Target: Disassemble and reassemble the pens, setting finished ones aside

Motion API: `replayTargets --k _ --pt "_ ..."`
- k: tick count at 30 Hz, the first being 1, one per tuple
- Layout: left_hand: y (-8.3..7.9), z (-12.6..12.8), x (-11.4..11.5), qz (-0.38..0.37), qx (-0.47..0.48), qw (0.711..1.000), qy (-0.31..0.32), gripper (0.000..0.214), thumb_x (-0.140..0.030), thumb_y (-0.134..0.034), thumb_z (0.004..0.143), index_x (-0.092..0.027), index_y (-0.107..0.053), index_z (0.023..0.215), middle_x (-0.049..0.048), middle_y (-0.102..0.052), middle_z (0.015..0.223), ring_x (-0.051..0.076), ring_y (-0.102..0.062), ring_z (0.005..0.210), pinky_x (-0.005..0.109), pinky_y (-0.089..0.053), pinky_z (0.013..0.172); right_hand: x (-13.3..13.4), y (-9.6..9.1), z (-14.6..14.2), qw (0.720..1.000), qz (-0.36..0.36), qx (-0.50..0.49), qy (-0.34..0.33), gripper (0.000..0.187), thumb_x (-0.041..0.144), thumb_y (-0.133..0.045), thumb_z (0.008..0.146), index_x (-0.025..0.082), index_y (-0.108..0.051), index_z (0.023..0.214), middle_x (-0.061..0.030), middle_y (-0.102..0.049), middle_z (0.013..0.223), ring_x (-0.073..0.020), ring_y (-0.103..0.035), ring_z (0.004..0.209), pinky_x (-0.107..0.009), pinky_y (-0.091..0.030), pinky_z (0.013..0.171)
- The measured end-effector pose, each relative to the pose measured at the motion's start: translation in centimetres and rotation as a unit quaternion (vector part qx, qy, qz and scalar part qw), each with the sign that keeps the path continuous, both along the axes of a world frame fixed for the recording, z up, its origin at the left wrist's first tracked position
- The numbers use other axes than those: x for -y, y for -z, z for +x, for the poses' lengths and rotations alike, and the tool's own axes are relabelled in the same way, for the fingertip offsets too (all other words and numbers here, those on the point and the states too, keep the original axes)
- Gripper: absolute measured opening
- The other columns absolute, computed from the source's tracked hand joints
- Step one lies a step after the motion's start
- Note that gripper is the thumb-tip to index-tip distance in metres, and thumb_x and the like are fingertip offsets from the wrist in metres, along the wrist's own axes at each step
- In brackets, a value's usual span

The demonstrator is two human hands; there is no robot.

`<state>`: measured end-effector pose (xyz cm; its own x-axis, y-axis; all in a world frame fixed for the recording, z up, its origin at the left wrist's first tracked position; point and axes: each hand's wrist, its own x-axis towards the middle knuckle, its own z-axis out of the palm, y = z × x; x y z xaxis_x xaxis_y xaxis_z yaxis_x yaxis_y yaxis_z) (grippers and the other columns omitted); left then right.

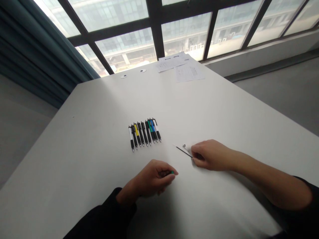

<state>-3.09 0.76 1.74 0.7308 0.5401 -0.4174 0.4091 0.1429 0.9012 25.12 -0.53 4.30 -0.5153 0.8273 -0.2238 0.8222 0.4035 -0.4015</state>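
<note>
My left hand (156, 179) rests on the white table (99, 159) with its fingers curled around a pen part with a green tip (171, 172). My right hand (208, 155) lies to its right, pinching the near end of a thin dark pen refill (183, 151) that points away to the left. A small whitish piece (184, 146) lies beside the refill. A row of several click pens (144, 133), black, yellow, green and blue, lies side by side farther up the table, beyond both hands.
Paper sheets (183, 68) lie at the table's far edge by the window. Two small round discs (133, 73) sit near that edge. A blue curtain (37, 49) hangs at the left. Grey floor (286, 89) lies to the right.
</note>
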Motion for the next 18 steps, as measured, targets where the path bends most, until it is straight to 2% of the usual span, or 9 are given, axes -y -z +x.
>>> replayTargets --k 2,4,6,9,10,12,14,18 --pt "-0.5 0.1 0.0 0.062 -0.005 0.998 0.021 0.027 -0.031 -0.059 0.093 -0.01 -0.073 0.104 -0.0015 -0.057 0.055 0.011 -0.054 0.043 0.02 -0.042 0.043 -0.1 -0.1 0.2 1.0 -0.008 -0.016 0.001 0.016 0.029 -0.058 0.09 0.02 -0.062 0.077 -0.003 -0.071 0.076 -0.0164 -0.057 0.066 -0.028 -0.029 0.061" --pt "-1.3 0.5 0.3 0.182 -0.01 0.981 0.068 0.023 -0.025 -0.059 0.093 -0.012 -0.076 0.102 0.0029 -0.065 0.065 0.012 -0.06 0.054 0.022 -0.047 0.053 -0.3 -0.2 0.4 0.999 -0.021 -0.032 0.007 0.022 0.032 -0.057 0.091 0.02 -0.059 0.073 -0.0009 -0.066 0.07 -0.0143 -0.051 0.062 -0.028 -0.029 0.06" --pt "-1.9 1.1 1.1 0.307 -0.012 0.942 0.137 0.023 -0.021 -0.058 0.094 -0.014 -0.076 0.107 0.0073 -0.074 0.083 0.016 -0.066 0.071 0.026 -0.051 0.067 -0.6 -0.2 0.5 0.998 -0.03 -0.052 0.02 0.026 0.032 -0.054 0.092 0.02 -0.055 0.069 0.0014 -0.059 0.063 -0.0124 -0.044 0.058 -0.027 -0.028 0.06" --pt "-2.2 2.4 2.8 0.457 -0.015 0.859 0.228 0.022 -0.021 -0.055 0.099 -0.014 -0.071 0.114 0.0078 -0.073 0.091 0.019 -0.065 0.078 0.029 -0.05 0.071 -1.2 0.3 0.7 0.992 -0.045 -0.102 0.054 0.03 0.032 -0.052 0.092 0.019 -0.049 0.066 0.0045 -0.046 0.058 -0.0107 -0.037 0.056 -0.026 -0.027 0.058" --pt "-2.0 2.8 3.3 0.503 -0.012 0.83 0.241 0.022 -0.021 -0.053 0.101 -0.015 -0.069 0.115 0.0074 -0.072 0.092 0.019 -0.063 0.08 0.031 -0.05 0.072 -1.3 0.5 0.8 0.989 -0.052 -0.124 0.067 0.031 0.033 -0.051 0.092 0.019 -0.047 0.065 0.0052 -0.043 0.057 -0.0103 -0.036 0.056 -0.026 -0.027 0.057" --pt "-1.5 3.4 4.0 0.574 -0.001 0.782 0.242 0.024 -0.016 -0.047 0.103 -0.015 -0.065 0.119 0.007 -0.069 0.095 0.019 -0.059 0.082 0.032 -0.049 0.076 -1.5 1.0 0.9 0.98 -0.064 -0.163 0.093 0.031 0.034 -0.051 0.092 0.02 -0.044 0.065 0.0061 -0.039 0.057 -0.01 -0.035 0.057 -0.026 -0.027 0.057" --pt "-0.8 3.7 4.0 0.613 0.006 0.754 0.235 0.026 -0.012 -0.044 0.103 -0.015 -0.062 0.122 0.0077 -0.066 0.097 0.018 -0.056 0.083 0.033 -0.049 0.077 -1.8 1.5 1.0 0.972 -0.073 -0.191 0.113 0.032 0.036 -0.052 0.09 0.02 -0.043 0.064 0.0065 -0.036 0.057 -0.0098 -0.034 0.057 -0.026 -0.027 0.057" --pt "0.3 3.8 3.1 0.64 0.033 0.742 0.198 0.026 -0.013 -0.046 0.104 -0.014 -0.06 0.127 0.0083 -0.062 0.098 0.019 -0.054 0.094 0.035 -0.049 0.087 -2.2 2.1 0.9 0.962 -0.081 -0.222 0.139 0.034 0.038 -0.054 0.088 0.02 -0.041 0.062 0.0067 -0.033 0.057 -0.0097 -0.032 0.056 -0.027 -0.026 0.056"
